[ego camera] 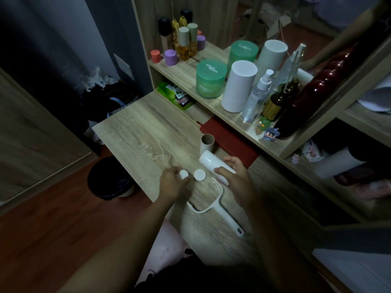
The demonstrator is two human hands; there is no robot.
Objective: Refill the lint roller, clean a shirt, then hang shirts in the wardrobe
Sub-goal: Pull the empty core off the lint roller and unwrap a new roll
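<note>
Head view: a small white end cap is pinched by the curled fingers of the left hand, low over the wooden tabletop; whether the cap touches the wood cannot be told. A second cap, round and white, is seen lying flat on the tabletop just to the right of those fingers, between the two hands. The white refill roll is gripped by the right hand, with the thumb laid across its near side and the other fingers curled round its far side. The roll is tilted, and its free end points away to the left. Just beyond that end, an empty cardboard core is stood upright beside a flat red box. The white roller handle is laid on the tabletop nearer the person than both sets of fingers. Its bare wire frame reaches towards the right thumb and its grip points back to the right. Further off behind the fingers, two green jars, white cylinders and a spray bottle are ranged on a shelf. A dark bin is seen on the floor left of the left hand.
</note>
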